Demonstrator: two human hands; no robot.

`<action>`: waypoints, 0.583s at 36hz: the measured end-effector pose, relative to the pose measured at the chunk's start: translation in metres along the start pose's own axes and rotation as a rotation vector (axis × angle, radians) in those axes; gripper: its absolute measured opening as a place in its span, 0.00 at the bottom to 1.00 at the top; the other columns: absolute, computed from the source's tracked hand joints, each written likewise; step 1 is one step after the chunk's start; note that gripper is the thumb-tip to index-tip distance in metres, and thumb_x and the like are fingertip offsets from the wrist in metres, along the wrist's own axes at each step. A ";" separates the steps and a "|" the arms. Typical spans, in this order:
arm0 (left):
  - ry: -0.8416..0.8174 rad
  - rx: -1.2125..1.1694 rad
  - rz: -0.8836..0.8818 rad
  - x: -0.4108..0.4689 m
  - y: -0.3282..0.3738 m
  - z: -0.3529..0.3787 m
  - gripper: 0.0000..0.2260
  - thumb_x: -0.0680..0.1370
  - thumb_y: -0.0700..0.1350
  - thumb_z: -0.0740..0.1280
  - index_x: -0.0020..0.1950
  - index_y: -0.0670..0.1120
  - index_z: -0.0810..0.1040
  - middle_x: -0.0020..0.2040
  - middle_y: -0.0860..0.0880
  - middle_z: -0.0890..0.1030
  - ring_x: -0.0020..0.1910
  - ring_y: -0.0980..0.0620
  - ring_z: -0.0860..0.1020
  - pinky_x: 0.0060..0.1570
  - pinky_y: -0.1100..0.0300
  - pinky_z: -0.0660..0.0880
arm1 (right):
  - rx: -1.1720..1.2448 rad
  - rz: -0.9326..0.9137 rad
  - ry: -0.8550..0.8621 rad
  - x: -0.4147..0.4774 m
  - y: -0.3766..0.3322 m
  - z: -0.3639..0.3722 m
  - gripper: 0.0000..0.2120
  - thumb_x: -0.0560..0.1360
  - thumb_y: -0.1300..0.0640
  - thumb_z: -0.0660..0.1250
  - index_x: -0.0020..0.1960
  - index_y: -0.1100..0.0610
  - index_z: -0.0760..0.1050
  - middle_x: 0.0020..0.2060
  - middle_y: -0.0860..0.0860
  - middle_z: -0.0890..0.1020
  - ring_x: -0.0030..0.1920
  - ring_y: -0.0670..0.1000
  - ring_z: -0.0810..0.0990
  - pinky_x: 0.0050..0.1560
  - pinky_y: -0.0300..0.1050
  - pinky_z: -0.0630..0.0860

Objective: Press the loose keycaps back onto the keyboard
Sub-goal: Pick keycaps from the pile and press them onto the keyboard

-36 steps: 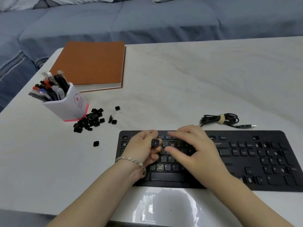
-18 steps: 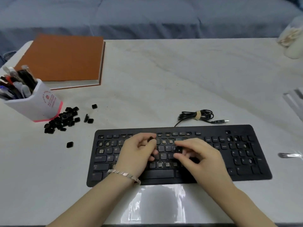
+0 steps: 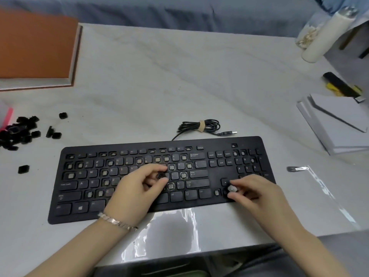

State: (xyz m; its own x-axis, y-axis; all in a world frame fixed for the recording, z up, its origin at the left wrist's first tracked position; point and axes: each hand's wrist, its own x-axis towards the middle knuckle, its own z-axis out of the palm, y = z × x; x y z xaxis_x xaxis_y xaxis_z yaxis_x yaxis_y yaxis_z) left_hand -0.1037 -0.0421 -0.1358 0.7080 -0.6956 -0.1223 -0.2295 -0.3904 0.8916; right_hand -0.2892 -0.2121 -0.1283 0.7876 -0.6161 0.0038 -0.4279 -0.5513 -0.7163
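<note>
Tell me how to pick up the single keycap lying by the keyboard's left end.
Pinch the keycap by two opposite side edges, coming straight down from above: it sits low on the table, squarish, clear of the pile, with room all round.

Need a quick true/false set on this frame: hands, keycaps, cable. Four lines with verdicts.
1. The left hand pinches a keycap over the keyboard. True.
2. The right hand is empty. False: it pinches a second keycap near the arrow keys.
3. The cable lies coiled behind the keyboard. True.
4. The pile of loose keycaps sits right of the keyboard. False: it lies to the left.
</note>
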 end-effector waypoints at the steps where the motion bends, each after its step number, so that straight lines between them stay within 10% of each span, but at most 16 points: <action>1: 0.001 -0.006 0.000 -0.001 0.001 0.000 0.15 0.71 0.38 0.71 0.44 0.60 0.77 0.38 0.50 0.80 0.39 0.50 0.78 0.42 0.66 0.73 | -0.031 -0.003 -0.011 0.000 0.001 0.002 0.09 0.65 0.62 0.75 0.44 0.55 0.82 0.37 0.46 0.80 0.41 0.42 0.77 0.41 0.28 0.71; 13: -0.088 -0.320 -0.150 -0.007 0.010 -0.004 0.12 0.68 0.30 0.71 0.43 0.47 0.81 0.35 0.44 0.83 0.31 0.54 0.80 0.34 0.68 0.76 | -0.053 -0.015 0.121 -0.001 0.015 0.020 0.10 0.59 0.60 0.78 0.40 0.56 0.83 0.34 0.47 0.77 0.37 0.45 0.75 0.38 0.29 0.71; 21: -0.051 -0.816 -0.733 -0.006 0.021 0.001 0.14 0.75 0.48 0.63 0.39 0.37 0.79 0.26 0.46 0.78 0.19 0.59 0.70 0.18 0.71 0.66 | -0.162 -0.064 0.079 0.000 0.014 0.017 0.11 0.59 0.58 0.78 0.40 0.58 0.83 0.32 0.47 0.76 0.36 0.43 0.73 0.38 0.24 0.68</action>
State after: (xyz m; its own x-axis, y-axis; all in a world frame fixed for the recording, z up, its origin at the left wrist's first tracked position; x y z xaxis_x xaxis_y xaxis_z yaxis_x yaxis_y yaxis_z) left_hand -0.1135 -0.0472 -0.1166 0.4593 -0.4892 -0.7414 0.7599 -0.2158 0.6132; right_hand -0.2877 -0.2103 -0.1501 0.7809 -0.6157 0.1054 -0.4488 -0.6704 -0.5909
